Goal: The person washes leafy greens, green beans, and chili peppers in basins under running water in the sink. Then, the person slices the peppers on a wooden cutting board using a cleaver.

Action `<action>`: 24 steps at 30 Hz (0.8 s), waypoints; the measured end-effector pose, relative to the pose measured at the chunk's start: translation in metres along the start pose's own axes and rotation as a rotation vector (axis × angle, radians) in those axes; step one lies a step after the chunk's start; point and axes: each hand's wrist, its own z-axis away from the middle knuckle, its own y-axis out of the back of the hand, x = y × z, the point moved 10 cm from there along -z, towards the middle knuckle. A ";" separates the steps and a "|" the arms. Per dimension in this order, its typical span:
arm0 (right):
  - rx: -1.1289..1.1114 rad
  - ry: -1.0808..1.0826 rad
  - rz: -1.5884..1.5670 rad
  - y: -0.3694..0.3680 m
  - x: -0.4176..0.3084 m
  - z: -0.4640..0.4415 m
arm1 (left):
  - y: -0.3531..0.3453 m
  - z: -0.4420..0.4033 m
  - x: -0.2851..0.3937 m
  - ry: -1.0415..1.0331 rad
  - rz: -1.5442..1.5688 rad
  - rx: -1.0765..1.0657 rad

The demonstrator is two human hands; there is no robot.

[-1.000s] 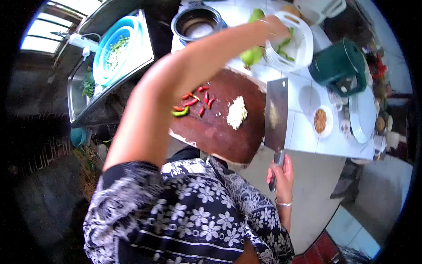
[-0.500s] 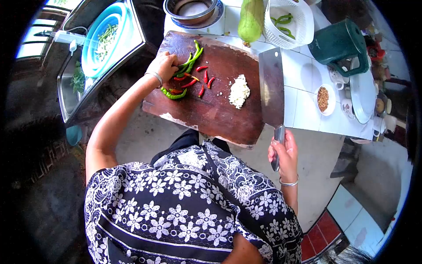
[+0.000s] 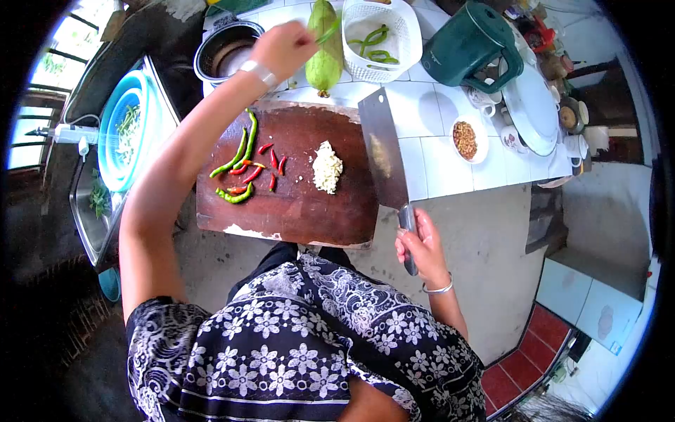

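Note:
My left hand (image 3: pixel 285 49) is raised above the back of the chopping board (image 3: pixel 302 218), fingers closed on a blurred green chili (image 3: pixel 329 32) in front of the green gourd (image 3: pixel 323 67). To its right, the white basket (image 3: pixel 355 65) holds several green chilies (image 3: pixel 376 41). My right hand (image 3: pixel 422 243) is wrapped round the handle of a cleaver (image 3: pixel 383 151), whose broad blade, with pale residue on it, stands by the board's right edge. Green chilies (image 3: pixel 249 141), small red chilies (image 3: pixel 273 156) and a heap of chopped white pieces (image 3: pixel 327 169) lie on the board.
A dark pot (image 3: pixel 226 50) stands at the back left. On the tiled counter (image 3: pixel 450 172) are a green kettle (image 3: pixel 457 46), a bowl of brown bits (image 3: pixel 466 139), cups and a white oval tray (image 3: pixel 531 109). A blue colander (image 3: pixel 112 151) sits by the sink (image 3: pixel 88 211) at left.
My left hand has let go of green chilies on the board, then moved up and right with another in its fingers. The camera view has shifted; my right hand keeps hold of the cleaver.

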 end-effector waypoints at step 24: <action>-0.253 -0.087 0.257 -0.046 0.004 -0.015 | 0.036 0.210 0.067 0.072 0.555 -0.085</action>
